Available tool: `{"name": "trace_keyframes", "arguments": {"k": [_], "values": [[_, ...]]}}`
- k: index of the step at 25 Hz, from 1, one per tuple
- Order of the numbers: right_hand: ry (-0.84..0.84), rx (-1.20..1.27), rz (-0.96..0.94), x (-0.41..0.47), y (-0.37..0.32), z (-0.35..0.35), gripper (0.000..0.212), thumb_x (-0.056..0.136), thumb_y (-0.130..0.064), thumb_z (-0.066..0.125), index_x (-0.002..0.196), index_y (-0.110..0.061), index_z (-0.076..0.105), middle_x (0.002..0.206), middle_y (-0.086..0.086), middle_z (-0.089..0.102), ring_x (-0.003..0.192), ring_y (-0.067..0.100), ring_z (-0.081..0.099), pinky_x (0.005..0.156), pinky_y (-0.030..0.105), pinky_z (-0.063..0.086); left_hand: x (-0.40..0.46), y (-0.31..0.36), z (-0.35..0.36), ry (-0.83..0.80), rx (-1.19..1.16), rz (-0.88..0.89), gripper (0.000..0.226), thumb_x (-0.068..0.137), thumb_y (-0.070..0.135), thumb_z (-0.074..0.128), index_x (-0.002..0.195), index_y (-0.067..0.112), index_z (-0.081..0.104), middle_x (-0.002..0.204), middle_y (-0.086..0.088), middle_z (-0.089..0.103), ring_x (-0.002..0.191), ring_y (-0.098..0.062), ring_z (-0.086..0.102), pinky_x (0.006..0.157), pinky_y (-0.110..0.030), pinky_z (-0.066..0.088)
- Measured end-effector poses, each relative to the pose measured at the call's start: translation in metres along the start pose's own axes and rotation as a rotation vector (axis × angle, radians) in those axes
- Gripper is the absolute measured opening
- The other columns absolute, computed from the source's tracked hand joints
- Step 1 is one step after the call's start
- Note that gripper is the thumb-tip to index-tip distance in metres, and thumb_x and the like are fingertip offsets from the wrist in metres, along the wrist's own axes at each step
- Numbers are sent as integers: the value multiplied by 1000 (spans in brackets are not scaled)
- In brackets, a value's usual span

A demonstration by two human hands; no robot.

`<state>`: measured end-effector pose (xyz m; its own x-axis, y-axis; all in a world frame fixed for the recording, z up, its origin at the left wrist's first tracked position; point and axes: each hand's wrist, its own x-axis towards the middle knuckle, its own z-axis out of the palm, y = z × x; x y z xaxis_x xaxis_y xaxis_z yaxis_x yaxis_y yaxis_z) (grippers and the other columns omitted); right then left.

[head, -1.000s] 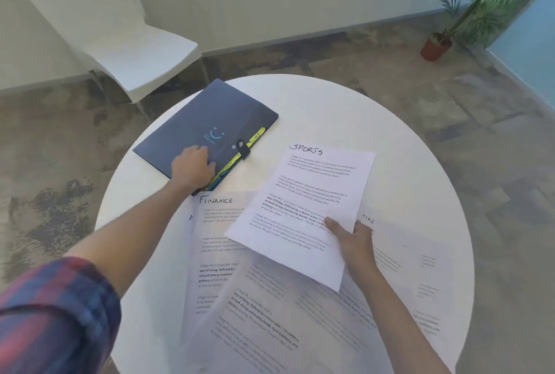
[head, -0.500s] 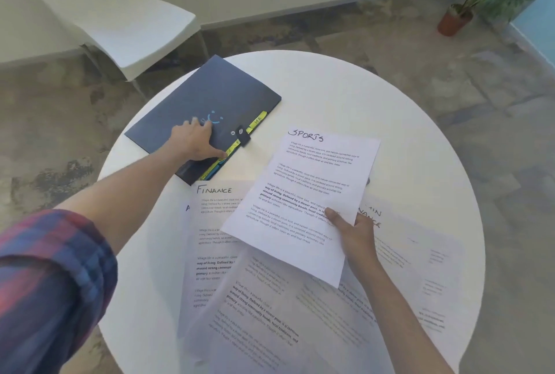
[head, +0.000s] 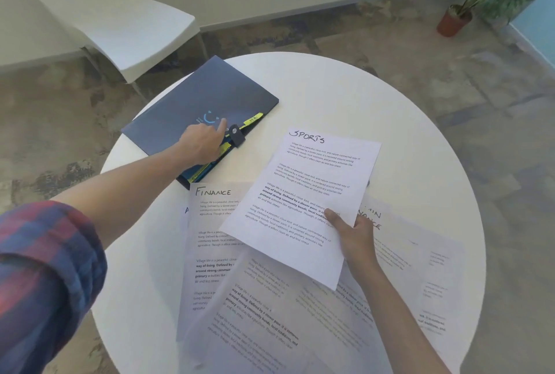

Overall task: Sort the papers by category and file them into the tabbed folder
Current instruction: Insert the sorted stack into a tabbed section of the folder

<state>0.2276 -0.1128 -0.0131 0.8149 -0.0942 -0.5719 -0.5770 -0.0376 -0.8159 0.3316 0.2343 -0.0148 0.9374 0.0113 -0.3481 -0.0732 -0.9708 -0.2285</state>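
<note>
A dark blue tabbed folder (head: 210, 97) lies closed at the far left of the round white table (head: 405, 139), with yellow tabs (head: 253, 118) poking from its right edge and a black snap strap (head: 235, 135) across it. My left hand (head: 201, 143) rests on the folder's front edge beside the strap, forefinger stretched along the cover. My right hand (head: 354, 234) pinches the lower right edge of a sheet headed SPORTS (head: 303, 202), thumb on top, holding it above the other papers. A sheet headed FINANCE (head: 213, 241) lies beneath it.
Several more printed sheets (head: 300, 319) overlap across the near half of the table. A white chair (head: 132, 31) stands beyond the folder at the left. A potted plant (head: 456, 20) sits on the floor at the far right.
My left hand slid right along the folder's front edge toward the snap strap and its forefinger stretched out. The SPORTS sheet stays held in my right hand, hardly moved.
</note>
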Motion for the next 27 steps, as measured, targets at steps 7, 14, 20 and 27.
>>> {"name": "trace_keyframes", "arguments": {"k": [7, 14, 20, 27], "values": [[-3, 0, -6, -3, 0, -1, 11, 87, -18, 75, 94, -10, 75, 87, 0, 79, 82, 22, 76, 77, 39, 61, -12, -28, -14, 34, 109, 104, 51, 99, 14, 37, 149, 22, 28, 117, -17, 52, 63, -17, 47, 49, -26, 37], [-6, 12, -18, -5, -4, 1, 4, 87, -17, 75, 89, -14, 75, 84, -3, 79, 80, 20, 76, 74, 36, 60, -14, -30, -4, 45, 137, 135, 41, 100, 34, 35, 115, 5, 61, 107, -9, 57, 62, -16, 50, 53, -29, 47], [-4, 10, -19, -9, -4, -1, 6, 88, -17, 74, 91, -12, 75, 85, -3, 79, 79, 17, 76, 69, 32, 59, -19, -31, -3, -21, 193, 155, 83, 80, 63, 60, 139, 7, 43, 130, -9, 48, 70, -16, 56, 50, -22, 42], [-21, 12, -25, -12, -5, 0, 9, 88, -17, 73, 94, -11, 75, 88, -1, 79, 80, 18, 76, 70, 32, 59, -23, -36, -9, -89, 139, 197, 98, 81, 57, 65, 154, 12, 17, 157, -7, 27, 98, -22, 61, 75, -27, 53]]}}
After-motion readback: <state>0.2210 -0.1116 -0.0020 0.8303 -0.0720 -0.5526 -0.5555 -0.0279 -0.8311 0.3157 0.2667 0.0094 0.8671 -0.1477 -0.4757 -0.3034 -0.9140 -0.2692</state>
